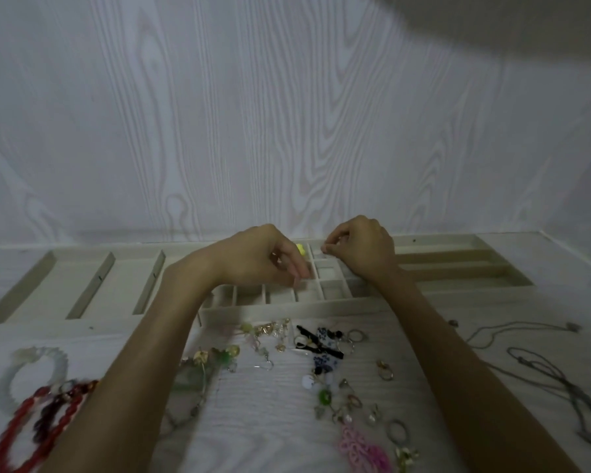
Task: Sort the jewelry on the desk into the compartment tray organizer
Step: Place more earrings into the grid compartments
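Hovering over the small middle compartments of the tray organizer point(458, 264), both hands are busy at the bench's point(270, 421) far edge. Left hand point(263, 257): fingers curled downward, tips over a little cell, something small and glinting seems tucked in them, though it's too blurred to name. Right hand point(362, 247): thumb and forefinger pinched together on a tiny item I can't make out, just beside a yellow piece point(300, 248) sitting in a far cell. Nearer, the unsorted jewelry spreads across the bench: red bead bracelets point(31, 428) and a pale bracelet point(24, 370) toward the near left corner, a heap of charms and earrings point(273, 332) just in front of the tray, a pink knotted piece point(362, 452) at the near edge, grey chains point(553, 377) off to the right.
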Demonstrator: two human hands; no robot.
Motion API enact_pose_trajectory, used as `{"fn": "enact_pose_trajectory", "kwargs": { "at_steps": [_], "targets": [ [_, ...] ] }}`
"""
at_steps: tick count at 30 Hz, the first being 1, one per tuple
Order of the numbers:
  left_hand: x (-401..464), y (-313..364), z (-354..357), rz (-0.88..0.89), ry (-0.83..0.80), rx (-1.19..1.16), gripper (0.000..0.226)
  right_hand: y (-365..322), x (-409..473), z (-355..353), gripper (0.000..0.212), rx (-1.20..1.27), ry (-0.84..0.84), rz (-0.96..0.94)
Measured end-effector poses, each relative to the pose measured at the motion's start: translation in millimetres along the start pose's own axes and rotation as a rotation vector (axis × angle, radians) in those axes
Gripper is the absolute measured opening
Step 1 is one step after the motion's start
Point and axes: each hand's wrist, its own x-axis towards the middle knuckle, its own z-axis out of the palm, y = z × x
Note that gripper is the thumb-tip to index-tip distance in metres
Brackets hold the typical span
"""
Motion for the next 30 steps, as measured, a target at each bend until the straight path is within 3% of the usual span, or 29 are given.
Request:
{"fn": "enact_pose_trajectory", "kwargs": {
  "at_steps": [11,17,20,24,30],
  "targets": [
    [1,14,19,0.043,-0.394,-0.060,0.014,-3,-5,-3,0.015,0.020,-0.076,-0.031],
    [-17,19,43,0.082,-0.445,0.068,0.017,-7,-6,-43,0.016,0.174,-0.200,-0.079],
    [-24,27,54,0.069,-0.436,0.139,0.020,-16,-10,-69,0.017,0.170,-0.334,-0.148],
    [-21,35,61,0.048,-0.394,0.274,0.019,-29,-18,-80,0.015,0.150,-0.378,-0.176],
    [-21,30,64,0.066,-0.406,0.227,0.018,-42,-24,-86,0.014,0.112,-0.426,-0.224]
  ]
}}
